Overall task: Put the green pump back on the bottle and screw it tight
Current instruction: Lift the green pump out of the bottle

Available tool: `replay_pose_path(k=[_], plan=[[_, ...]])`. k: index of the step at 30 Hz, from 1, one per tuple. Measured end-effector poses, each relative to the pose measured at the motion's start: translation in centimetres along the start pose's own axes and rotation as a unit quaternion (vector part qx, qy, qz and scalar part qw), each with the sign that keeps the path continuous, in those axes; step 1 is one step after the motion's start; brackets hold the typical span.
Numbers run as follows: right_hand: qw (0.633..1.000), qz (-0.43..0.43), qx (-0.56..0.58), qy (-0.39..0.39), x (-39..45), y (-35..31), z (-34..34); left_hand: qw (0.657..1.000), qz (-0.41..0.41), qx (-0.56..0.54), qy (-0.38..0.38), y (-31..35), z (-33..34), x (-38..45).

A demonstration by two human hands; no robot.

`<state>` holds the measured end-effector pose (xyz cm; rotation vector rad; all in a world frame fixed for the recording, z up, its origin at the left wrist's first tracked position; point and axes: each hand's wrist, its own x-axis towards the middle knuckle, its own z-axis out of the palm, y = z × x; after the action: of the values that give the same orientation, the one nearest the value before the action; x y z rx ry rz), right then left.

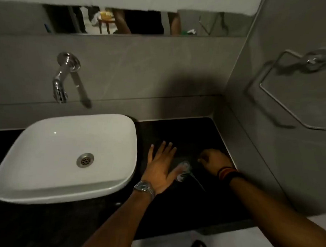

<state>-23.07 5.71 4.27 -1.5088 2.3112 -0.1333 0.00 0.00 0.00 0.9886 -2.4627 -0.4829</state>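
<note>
The pump [184, 170] shows as a pale, blurred head lying on the black counter [186, 129], with its thin dip tube [198, 183] trailing toward the lower right. My left hand [160, 168] rests flat just left of it, fingers spread, thumb tip touching or almost touching the pump head. My right hand [214, 163] sits to the right of the pump with its fingers curled in; nothing shows inside it. I cannot make out a bottle anywhere on the dark counter.
A white basin [49, 186] stands on the counter to the left, under a chrome wall tap [60, 85]. The grey side wall with a metal towel ring [288, 103] closes off the right. A mirror strip [135, 21] runs above.
</note>
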Motion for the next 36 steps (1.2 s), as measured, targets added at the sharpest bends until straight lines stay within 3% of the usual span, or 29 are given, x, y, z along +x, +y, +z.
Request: replay_pose_path(k=[6,11,18,24,27,36], plan=[[0.988,0.040,0.102,-0.111,1.6,0.9,3.8,0.995,-0.060,-0.067,-0.034,1.1,3.8,-0.3],[0.990,0.015,0.091,-0.105,3.5,0.2,5.6,0.985,-0.128,-0.119,-0.001,1.8,5.0,1.1],[0.990,0.018,0.083,-0.111,5.1,-0.5,5.4,0.985,-0.116,-0.119,0.036,0.9,5.6,1.0],[0.994,0.023,0.090,-0.059,4.7,-1.0,3.7,0.982,-0.136,-0.127,0.012,0.5,5.4,0.9],[0.993,0.011,0.084,-0.084,4.4,-0.7,2.2,0.979,-0.147,-0.143,-0.005,1.0,4.8,0.8],[0.990,0.106,0.070,-0.059,5.0,-1.6,2.3,0.986,-0.105,-0.131,-0.012,0.7,4.0,0.6]])
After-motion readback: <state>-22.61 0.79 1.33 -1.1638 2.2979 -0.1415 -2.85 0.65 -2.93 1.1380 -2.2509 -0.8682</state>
